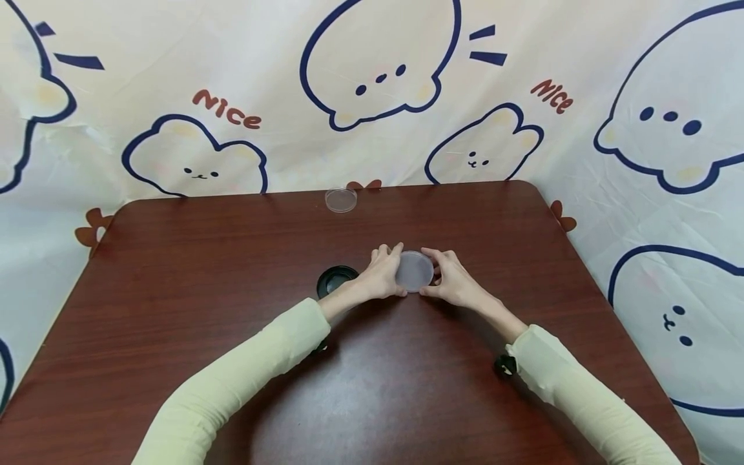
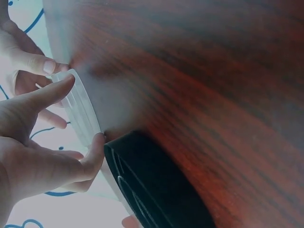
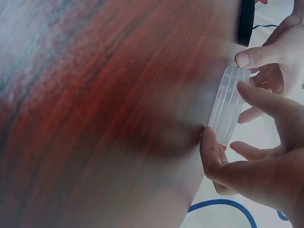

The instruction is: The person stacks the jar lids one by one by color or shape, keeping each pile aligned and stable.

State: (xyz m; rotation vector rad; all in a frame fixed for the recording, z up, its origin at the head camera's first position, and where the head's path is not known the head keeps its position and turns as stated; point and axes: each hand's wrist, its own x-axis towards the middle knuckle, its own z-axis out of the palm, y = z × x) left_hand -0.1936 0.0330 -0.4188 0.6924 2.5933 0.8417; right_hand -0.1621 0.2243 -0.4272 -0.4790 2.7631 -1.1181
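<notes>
Pale sleeves [image 1: 232, 378], 2 of them, stretch over the table [image 1: 407, 407], with a small black device [image 1: 506, 366] at the right wrist. Beyond the cuffs, the clear dish [image 1: 414, 272] sits between the hands; I cannot tell whether it rests fully on the wood. The left hand [image 1: 380, 276] pinches its left rim, thumb and fingertips set apart along the edge. The right hand [image 1: 456, 279] pinches the opposite rim the same way. Just beside the left wrist lies a black dish [image 1: 332, 281], partly hidden. Well apart, a clear disc [image 1: 341, 201] lies at the far edge, before a cartoon sheet [image 1: 285, 152].
</notes>
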